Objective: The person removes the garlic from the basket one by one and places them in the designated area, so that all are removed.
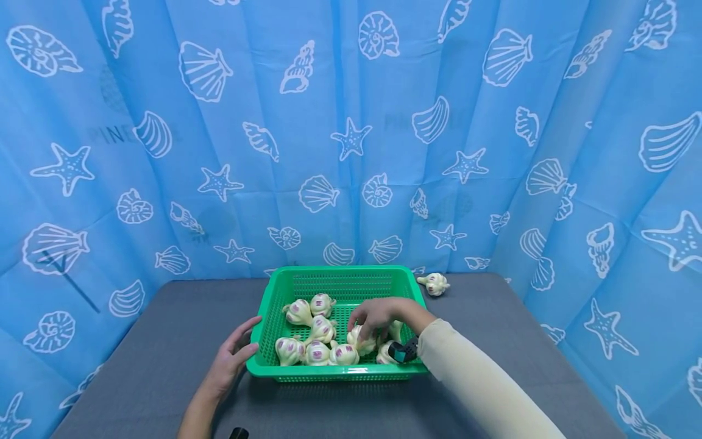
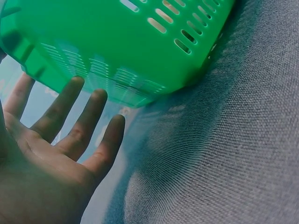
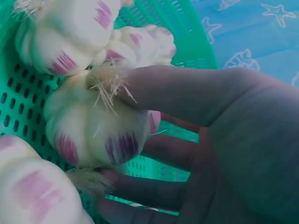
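- One wide blue curtain with white seashell and starfish outlines (image 1: 340,79) hangs behind everything we see.
- Before it we find a table covered in grey woven cloth (image 1: 159,366).
- On the table we see a rectangular green plastic basket with slotted sides and floor (image 1: 340,370); it holds at least eight garlic bulbs, most of them along its front and left parts.
- Into the basket's right half reaches an arm in a cream-coloured sleeve (image 1: 466,366).
- The right hand (image 1: 378,315), at that sleeve's end, is inside the basket, pinching a bulb between thumb and curled fingers.
- The left hand (image 1: 226,361) is at the basket's left rim, fingers spread; we cannot tell how many fingertips touch.
- The pinched white garlic bulb with purple streaks (image 3: 93,133) sits low in the basket among its neighbours, our close view showing the thumb by its stringy tuft.
- The other white-and-purple bulbs (image 1: 289,352) lie at various tilts, several touching.
- Outside the basket, one loose whitish garlic bulb (image 1: 436,284) lies on the table beyond the back right corner.
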Demonstrator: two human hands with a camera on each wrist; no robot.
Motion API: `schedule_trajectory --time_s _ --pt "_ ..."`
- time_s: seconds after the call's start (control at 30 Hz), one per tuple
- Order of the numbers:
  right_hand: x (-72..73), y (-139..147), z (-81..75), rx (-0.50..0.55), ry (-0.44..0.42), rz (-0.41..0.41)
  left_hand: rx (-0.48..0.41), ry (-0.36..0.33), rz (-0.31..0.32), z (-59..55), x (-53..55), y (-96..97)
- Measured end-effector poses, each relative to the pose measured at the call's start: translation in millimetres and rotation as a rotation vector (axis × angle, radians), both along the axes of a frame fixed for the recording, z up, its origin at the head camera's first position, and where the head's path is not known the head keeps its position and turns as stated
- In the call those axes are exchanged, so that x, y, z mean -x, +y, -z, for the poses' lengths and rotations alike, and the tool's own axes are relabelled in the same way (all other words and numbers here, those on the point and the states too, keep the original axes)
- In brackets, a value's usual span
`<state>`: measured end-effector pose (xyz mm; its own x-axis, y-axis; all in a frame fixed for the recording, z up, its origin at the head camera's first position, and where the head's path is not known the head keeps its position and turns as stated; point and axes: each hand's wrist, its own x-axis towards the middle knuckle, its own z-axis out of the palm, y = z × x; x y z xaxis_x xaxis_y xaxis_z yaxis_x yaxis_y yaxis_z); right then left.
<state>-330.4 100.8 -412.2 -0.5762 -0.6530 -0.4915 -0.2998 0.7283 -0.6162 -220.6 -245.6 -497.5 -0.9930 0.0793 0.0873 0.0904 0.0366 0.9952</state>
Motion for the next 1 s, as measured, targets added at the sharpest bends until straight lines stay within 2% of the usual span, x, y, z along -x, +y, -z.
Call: schedule_trajectory --time_s 0.27,0.53,0.77,1.0 --pt "-0.2 10 -11.5 0.124 0.085 0.029 -0.006 0.011 0.008 -0.6 -0.7 0.2" --pt "0.3 24 -17.8 0.242 0.162 0.118 0.007 -0.009 -0.006 -2.4 -1.4 1.6" --pt "-1.0 38 -23.9 0.381 0.276 0.125 0.005 0.006 -0.003 -1.8 -1.6 1.1" --pt "-1.7 46 -25.0 0.479 0.346 0.228 -0.006 0.044 0.015 -1.8 -1.8 1.4"
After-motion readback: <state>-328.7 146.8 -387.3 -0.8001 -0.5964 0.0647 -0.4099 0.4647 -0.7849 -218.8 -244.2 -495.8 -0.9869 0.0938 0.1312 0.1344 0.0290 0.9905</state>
